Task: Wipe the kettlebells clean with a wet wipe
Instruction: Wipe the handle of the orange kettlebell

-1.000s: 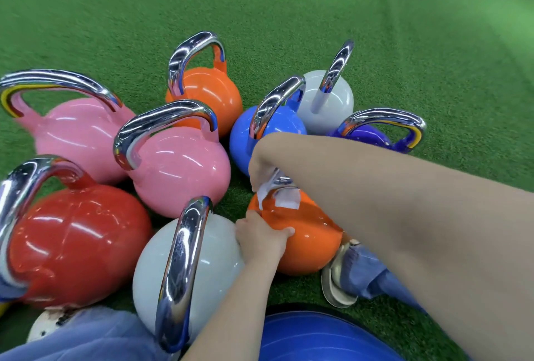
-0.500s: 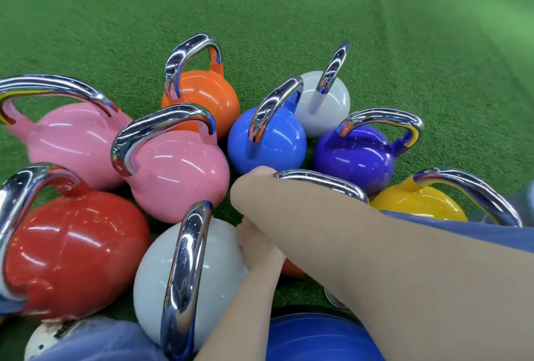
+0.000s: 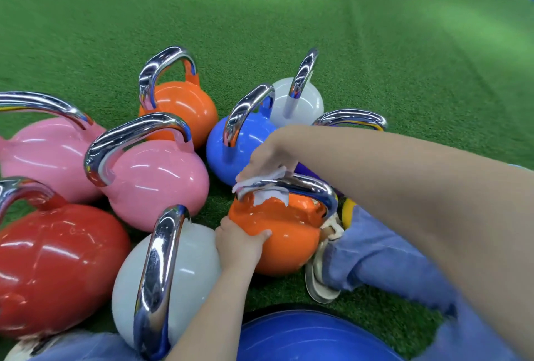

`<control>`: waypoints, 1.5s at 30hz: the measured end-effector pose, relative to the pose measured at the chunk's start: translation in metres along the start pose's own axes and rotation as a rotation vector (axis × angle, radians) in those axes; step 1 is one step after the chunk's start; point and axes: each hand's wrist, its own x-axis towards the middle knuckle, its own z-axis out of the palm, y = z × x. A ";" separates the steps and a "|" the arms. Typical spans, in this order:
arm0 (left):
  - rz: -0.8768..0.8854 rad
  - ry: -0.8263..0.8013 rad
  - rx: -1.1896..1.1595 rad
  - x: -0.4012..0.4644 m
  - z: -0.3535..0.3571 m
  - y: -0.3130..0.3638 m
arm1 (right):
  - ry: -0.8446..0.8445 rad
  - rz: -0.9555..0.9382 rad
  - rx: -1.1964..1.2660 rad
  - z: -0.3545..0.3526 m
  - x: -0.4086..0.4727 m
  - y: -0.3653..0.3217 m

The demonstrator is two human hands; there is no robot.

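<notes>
Since half a second ago, swung back leftward; forearm no longer hiding the glossy orange kettlebell with chrome handle [image 3: 284, 240], now plain on the green turf floor [image 3: 375, 42]. Right hand [image 3: 267, 159] clamped on the white wet wipe [image 3: 270, 190], draped over that handle's left end. Left hand [image 3: 238, 240] cupped against the orange body's left side, thumb across its front. Ringed closely by a white kettlebell [image 3: 190, 268], pink kettlebell [image 3: 161, 181], blue kettlebell [image 3: 242, 146]. Beige shoe [image 3: 318, 279] touching the right side.
</notes>
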 end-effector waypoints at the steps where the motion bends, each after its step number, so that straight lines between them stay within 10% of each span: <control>1: -0.002 -0.001 0.010 0.000 0.001 0.000 | -0.018 -0.057 0.069 0.002 -0.004 0.010; 8: 0.037 -0.009 0.059 -0.003 0.001 -0.002 | 0.109 -0.099 0.272 0.023 -0.038 0.088; 19: 0.038 -0.003 0.086 -0.008 0.002 0.003 | 0.300 -0.185 -0.274 0.023 -0.011 0.006; 26: 0.053 -0.002 0.129 -0.009 0.002 0.004 | 0.339 -0.223 0.193 0.036 -0.042 0.065; 33: 0.025 -0.018 0.096 -0.008 0.003 0.006 | 0.737 -0.221 0.754 0.084 -0.024 0.111; 38: 0.002 -0.011 0.089 -0.004 0.004 0.009 | 1.019 -0.233 0.403 0.098 -0.020 0.098; 45: 0.002 -0.006 0.050 0.000 0.005 0.006 | 0.578 -0.176 1.269 0.085 -0.004 0.121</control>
